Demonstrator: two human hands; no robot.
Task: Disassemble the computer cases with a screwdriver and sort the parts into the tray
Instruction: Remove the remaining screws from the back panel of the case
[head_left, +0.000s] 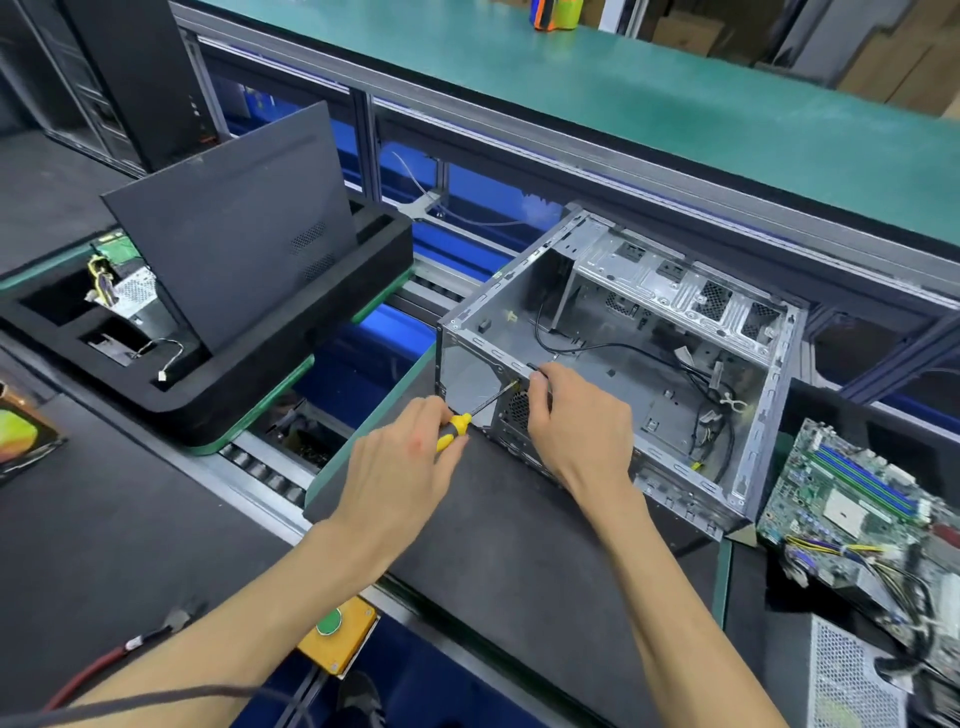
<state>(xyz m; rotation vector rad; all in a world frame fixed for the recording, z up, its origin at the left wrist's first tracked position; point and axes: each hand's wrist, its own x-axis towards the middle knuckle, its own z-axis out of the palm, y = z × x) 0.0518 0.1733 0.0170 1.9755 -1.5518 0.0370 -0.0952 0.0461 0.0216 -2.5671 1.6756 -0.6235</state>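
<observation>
An open grey metal computer case (670, 291) lies on the dark mat, stripped inside except for black cables. My left hand (410, 457) grips the yellow-and-black screwdriver (454, 428), whose shaft points up-right at the case's near left wall. My right hand (576, 415) holds the rim of that wall right by the screwdriver tip, fingers curled over the edge. A black foam tray (291, 374) to the left holds a black side panel (234, 218) standing on edge and several removed parts.
A green motherboard (857, 499) with cables lies at the right, above a perforated metal box (852, 680). A yellow button box (337, 634) sits at the bench edge. Conveyor rollers (265, 473) run between tray and mat. A black tower (140, 78) stands far left.
</observation>
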